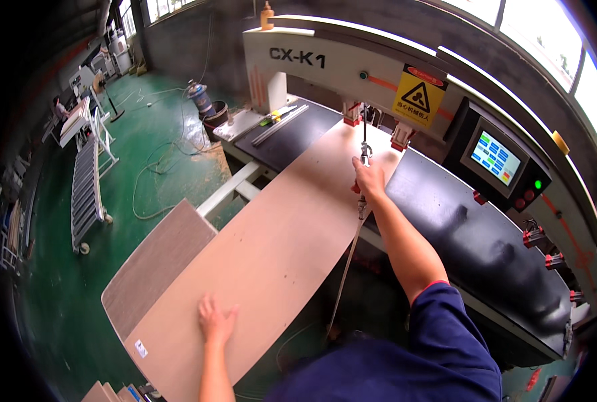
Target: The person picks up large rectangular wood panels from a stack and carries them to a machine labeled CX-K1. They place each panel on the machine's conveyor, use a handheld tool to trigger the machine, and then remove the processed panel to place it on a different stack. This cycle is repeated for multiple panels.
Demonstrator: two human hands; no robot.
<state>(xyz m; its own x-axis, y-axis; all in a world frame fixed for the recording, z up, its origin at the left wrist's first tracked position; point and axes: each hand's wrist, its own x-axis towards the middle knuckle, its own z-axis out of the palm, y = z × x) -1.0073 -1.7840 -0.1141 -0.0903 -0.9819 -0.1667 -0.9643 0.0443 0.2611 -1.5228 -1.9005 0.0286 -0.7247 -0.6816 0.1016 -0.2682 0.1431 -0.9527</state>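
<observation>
A long beige board [281, 214] lies slantwise, its far end on the black machine table beneath the beam. My left hand [216, 320] rests on its near part, fingers spread. Higher up, my right hand [368, 177] is closed around an air blow gun [365, 153] with a metal nozzle that points at the board's far end. From the gun's lower end a thin hose [345, 278] hangs past the board's right edge. Red-tipped clamps [401, 135] on the beam stand close to the board's far end.
A grey-brown board [158, 264] sticks out along the left side. The machine beam carries a touch screen [494, 157] and a yellow warning sign [419, 96]. Metal strips [279, 125] lie on the black table [472, 214]. At left are a roller conveyor [87, 191], a bucket [214, 115] and floor cables.
</observation>
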